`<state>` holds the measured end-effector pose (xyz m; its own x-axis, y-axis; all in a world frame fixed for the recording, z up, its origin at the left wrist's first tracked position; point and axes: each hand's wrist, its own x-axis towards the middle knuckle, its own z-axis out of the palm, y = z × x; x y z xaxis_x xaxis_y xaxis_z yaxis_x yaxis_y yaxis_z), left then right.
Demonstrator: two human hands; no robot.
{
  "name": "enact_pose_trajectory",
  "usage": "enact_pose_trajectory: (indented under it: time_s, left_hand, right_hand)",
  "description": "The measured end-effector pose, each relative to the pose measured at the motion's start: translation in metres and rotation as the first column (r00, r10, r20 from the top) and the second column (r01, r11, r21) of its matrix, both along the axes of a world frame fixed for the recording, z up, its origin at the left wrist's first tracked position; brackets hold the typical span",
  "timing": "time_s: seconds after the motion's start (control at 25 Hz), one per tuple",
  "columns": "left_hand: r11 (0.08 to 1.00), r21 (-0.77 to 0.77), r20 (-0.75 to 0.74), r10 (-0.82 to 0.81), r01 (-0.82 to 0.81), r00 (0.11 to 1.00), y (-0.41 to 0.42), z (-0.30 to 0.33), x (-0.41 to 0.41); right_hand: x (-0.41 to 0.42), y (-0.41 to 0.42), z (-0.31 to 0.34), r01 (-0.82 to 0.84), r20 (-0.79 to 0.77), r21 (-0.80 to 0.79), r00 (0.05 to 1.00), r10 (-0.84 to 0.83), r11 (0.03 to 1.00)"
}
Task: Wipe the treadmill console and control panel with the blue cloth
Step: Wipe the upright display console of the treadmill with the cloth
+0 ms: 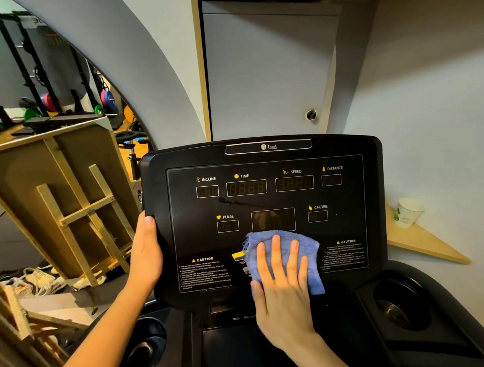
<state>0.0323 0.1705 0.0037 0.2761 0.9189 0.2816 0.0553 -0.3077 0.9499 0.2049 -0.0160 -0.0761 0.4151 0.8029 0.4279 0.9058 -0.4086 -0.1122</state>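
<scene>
The right hand (282, 284) lies flat with fingers spread, pressing a crumpled blue fabric cloth (284, 259) against the lower middle of the black treadmill console (266, 210), just below its blank central display window (273, 220). The cloth covers part of the yellow and grey buttons between the two caution labels. The left hand (145, 254) grips the console's left edge, thumb on the front face. A white paper cup (408, 212) sits on a wooden corner shelf (425, 244) to the far right.
</scene>
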Motion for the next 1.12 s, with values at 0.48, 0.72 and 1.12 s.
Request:
enact_pose_trajectory:
  time_s: [0.48,0.72,1.12]
  left_hand:
    - [1.000,0.027,0.032,-0.007,0.006,0.999,-0.003,0.003,0.000]
    - [1.000,0.005,0.056,-0.014,0.014,0.998,-0.004,0.005,0.001]
    - [1.000,-0.008,0.050,-0.026,0.027,0.998,0.000,0.001,-0.001]
  right_hand:
    - [-0.051,0.030,0.004,-0.116,0.083,-0.084,0.989,0.123,0.990]
    - [-0.055,0.043,0.001,-0.132,0.132,-0.067,0.981,0.140,0.989]
    - [-0.039,0.075,0.036,-0.217,0.234,0.020,0.950,0.206,0.976]
